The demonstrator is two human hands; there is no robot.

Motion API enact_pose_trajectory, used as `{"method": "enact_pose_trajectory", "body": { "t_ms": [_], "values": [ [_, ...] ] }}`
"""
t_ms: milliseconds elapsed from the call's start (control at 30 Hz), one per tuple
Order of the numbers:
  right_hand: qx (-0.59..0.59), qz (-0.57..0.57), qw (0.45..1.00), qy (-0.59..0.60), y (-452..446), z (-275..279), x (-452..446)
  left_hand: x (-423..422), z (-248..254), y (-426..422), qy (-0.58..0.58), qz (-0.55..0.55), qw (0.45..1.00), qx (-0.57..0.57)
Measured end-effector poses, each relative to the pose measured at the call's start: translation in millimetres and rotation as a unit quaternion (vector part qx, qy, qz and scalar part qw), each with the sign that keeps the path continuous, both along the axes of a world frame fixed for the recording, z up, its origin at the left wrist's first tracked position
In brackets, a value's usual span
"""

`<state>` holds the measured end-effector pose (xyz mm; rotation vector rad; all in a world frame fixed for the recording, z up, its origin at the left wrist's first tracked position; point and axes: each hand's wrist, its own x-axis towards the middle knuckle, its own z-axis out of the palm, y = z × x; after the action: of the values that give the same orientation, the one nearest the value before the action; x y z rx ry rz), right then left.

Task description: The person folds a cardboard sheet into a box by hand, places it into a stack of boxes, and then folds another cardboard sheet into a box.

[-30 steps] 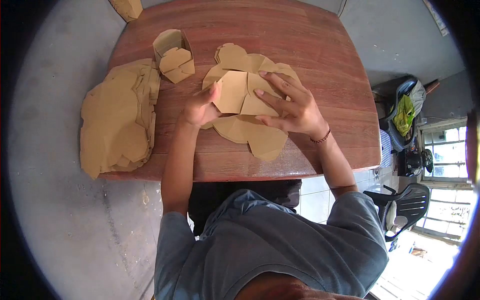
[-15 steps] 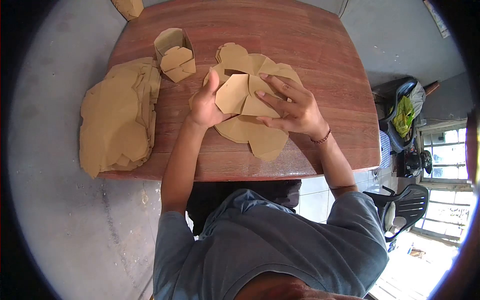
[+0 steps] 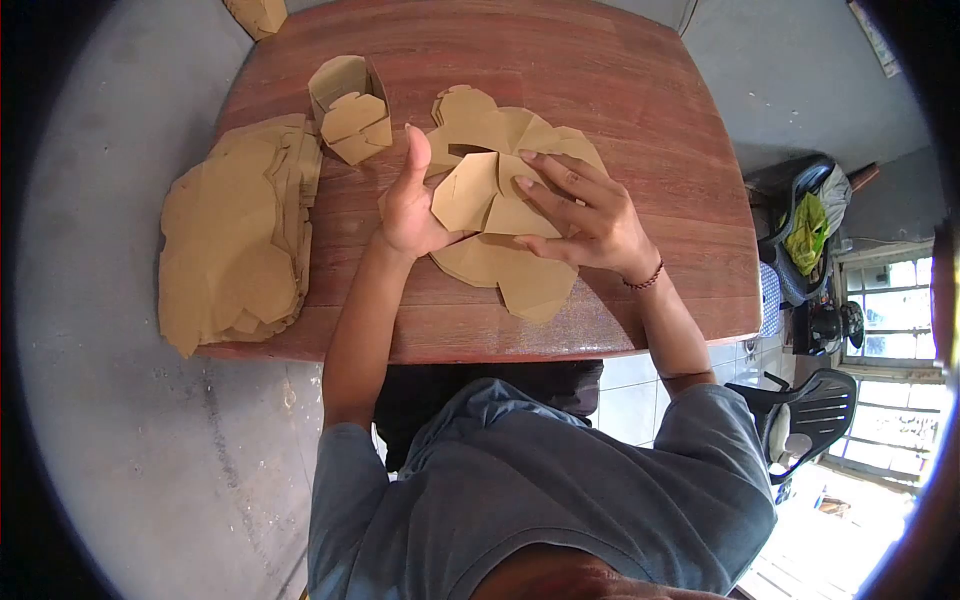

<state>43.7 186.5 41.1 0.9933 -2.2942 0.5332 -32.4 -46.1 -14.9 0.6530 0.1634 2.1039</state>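
**While the right hand (image 3: 600, 220) spreads over a part-folded kraft carton (image 3: 465, 195), the left hand (image 3: 408, 212) slips beneath it**

Where the right hand meets the carton, two fingertips rest on the upper panel, spread apart, and the thumb lies lower, by the near edge; whether they grip or only press, I cannot tell. On the left hand the thumb sticks up, released and clear of the cardboard, while the other fingers run under the panel's near-left corner and are mostly hidden, so their hold cannot be told.

The carton sits over a fanned stack of flat kraft blanks (image 3: 500, 262), whose rounded flaps show on the far and near sides. Beyond the left hand stands a folded kraft box (image 3: 357, 120), its top open and one flap angled outward. Just beside that box, along the left edge of the wooden table (image 3: 650, 120), lies a taller pile of kraft blanks (image 3: 225, 240), its layers uneven.

A braided bracelet (image 3: 645, 277) circles the right wrist, and a grey-blue T-shirt (image 3: 540, 470) fills the near foreground. Farther out, to the right, are a yellow-green plastic bag (image 3: 807, 230), a dark plastic armchair (image 3: 835, 405) and a bright barred window (image 3: 890, 310).
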Motion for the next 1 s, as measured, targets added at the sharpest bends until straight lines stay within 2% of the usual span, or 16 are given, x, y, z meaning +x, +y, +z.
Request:
{"method": "enact_pose_trajectory", "body": {
  "t_ms": [100, 167, 267, 333, 433, 500, 567, 600, 733, 800, 833, 900, 1000],
  "values": [
    [0.014, -0.004, 1.000, 0.000, 0, -1, 0, 0, 3, 1, 0.038, -0.003, 0.999, 0.001],
    [0.008, 0.000, 1.000, -0.024, -2, -2, 1, 0, -4, 1, 0.061, 0.086, 0.993, -0.060],
    [0.025, -0.007, 0.998, -0.051, -5, 3, -1, 4, 0, 4, 0.116, 0.134, 0.980, -0.092],
    [0.049, -0.023, 0.997, -0.056, -8, 5, 0, 5, 3, 10, 0.099, 0.121, 0.986, -0.063],
    [-0.001, -0.052, 0.997, -0.052, -12, -1, -2, 6, -2, 11, 0.097, 0.119, 0.988, -0.027],
    [-0.146, -0.031, 0.988, -0.033, -7, -14, -7, 11, -3, 7, 0.110, 0.126, 0.986, -0.017],
    [-0.191, -0.051, 0.978, -0.068, -10, -17, -6, 20, 3, -5, 0.231, 0.247, 0.922, -0.187],
    [-0.237, -0.068, 0.964, -0.102, -11, -17, -6, 21, 1, -2, 0.274, 0.312, 0.882, -0.224],
    [-0.215, -0.036, 0.974, -0.066, -10, -14, -11, 14, -29, -3, 0.288, 0.304, 0.877, -0.237],
    [-0.247, -0.047, 0.962, -0.106, -11, -14, -8, 0, -59, -15, 0.295, 0.232, 0.881, -0.289],
    [-0.246, -0.047, 0.962, -0.105, -10, -12, -8, 6, -41, -13, 0.295, 0.232, 0.881, -0.288],
    [-0.198, -0.056, 0.974, -0.090, -6, -10, -9, 23, -2, -8, 0.400, 0.333, 0.804, -0.287],
    [-0.173, -0.054, 0.980, -0.080, -3, -9, -8, 38, 31, 1, 0.383, 0.357, 0.799, -0.297]
  ]
}}
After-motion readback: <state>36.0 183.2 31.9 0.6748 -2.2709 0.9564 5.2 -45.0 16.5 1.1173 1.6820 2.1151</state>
